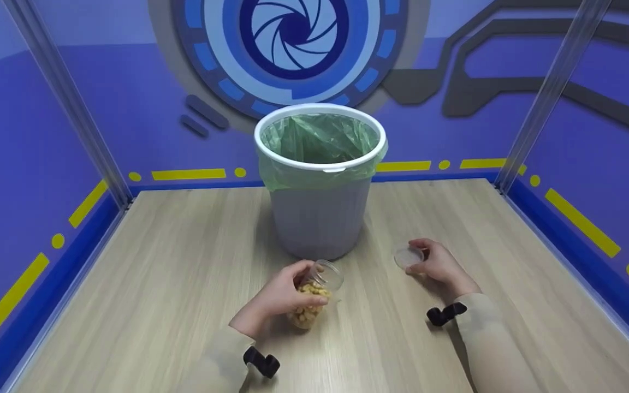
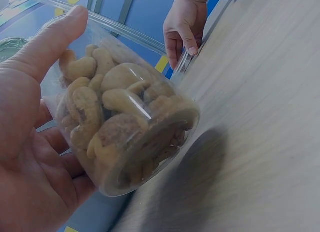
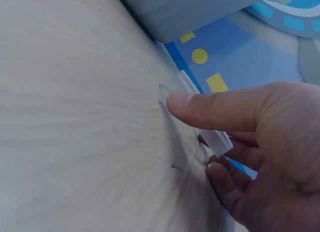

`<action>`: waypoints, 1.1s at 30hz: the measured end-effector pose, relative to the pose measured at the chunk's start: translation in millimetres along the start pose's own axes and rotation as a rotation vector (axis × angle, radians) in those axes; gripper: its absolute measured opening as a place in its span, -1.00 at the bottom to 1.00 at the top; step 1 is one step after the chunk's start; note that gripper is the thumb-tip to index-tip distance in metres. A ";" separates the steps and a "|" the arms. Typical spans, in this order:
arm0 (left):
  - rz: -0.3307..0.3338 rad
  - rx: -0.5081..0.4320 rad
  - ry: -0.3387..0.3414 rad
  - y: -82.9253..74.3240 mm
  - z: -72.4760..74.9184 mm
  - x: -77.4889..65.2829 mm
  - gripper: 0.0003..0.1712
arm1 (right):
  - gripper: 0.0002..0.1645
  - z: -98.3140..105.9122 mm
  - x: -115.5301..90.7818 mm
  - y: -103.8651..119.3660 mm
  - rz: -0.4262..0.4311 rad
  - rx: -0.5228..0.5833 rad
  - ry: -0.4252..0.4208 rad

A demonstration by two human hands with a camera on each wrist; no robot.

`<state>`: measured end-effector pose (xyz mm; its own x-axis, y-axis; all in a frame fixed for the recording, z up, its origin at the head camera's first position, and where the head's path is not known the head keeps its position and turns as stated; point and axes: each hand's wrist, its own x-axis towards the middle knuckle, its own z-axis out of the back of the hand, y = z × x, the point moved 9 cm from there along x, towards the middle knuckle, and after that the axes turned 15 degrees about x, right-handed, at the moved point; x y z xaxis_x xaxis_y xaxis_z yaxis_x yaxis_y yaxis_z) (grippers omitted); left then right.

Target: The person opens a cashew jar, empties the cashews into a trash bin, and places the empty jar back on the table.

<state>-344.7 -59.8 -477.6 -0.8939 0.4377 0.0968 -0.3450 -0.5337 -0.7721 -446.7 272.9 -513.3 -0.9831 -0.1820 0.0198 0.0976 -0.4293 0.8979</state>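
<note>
A clear plastic jar (image 1: 308, 311) with cashews (image 2: 120, 100) in its lower part is gripped by my left hand (image 1: 282, 295), thumb on one side and fingers on the other. The jar's mouth is uncovered and leans toward the upper right in the head view. Beneath its base a shadow falls on the table in the left wrist view. To the right, my right hand (image 1: 441, 267) pinches a clear round lid (image 1: 408, 257) by its edge, close to the tabletop. In the right wrist view the thumb (image 3: 215, 110) lies across the lid (image 3: 216, 142).
A grey bin (image 1: 320, 218) with a white rim and a green liner bag (image 1: 309, 134) stands just beyond the jar. Blue printed walls (image 1: 101, 109) enclose the wooden table (image 1: 194, 245) at the back and both sides.
</note>
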 end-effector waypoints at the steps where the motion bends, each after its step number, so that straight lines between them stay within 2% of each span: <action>1: -0.002 0.000 -0.001 0.0 0.0 0.0 -0.26 | -0.12 -0.3 0.1 -0.9 0.002 0.003 0.000; 15: 0.015 0.011 -0.004 0.6 -0.6 -0.9 -0.24 | -0.11 -0.8 -0.7 -5.2 0.018 0.025 0.012; 24: 0.018 0.003 0.005 0.2 -0.2 -0.7 -0.24 | -0.11 -0.9 -1.8 -4.6 0.000 0.072 0.033; 33: 0.019 0.011 0.003 1.7 -0.8 0.4 -0.25 | -0.09 -1.2 -1.1 -4.6 0.011 0.065 0.039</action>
<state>-345.4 -59.9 -479.4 -0.8995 0.4295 0.0806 -0.3312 -0.5495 -0.7671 -445.9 273.9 -518.0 -0.9751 -0.2215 0.0142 0.0972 -0.3684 0.9246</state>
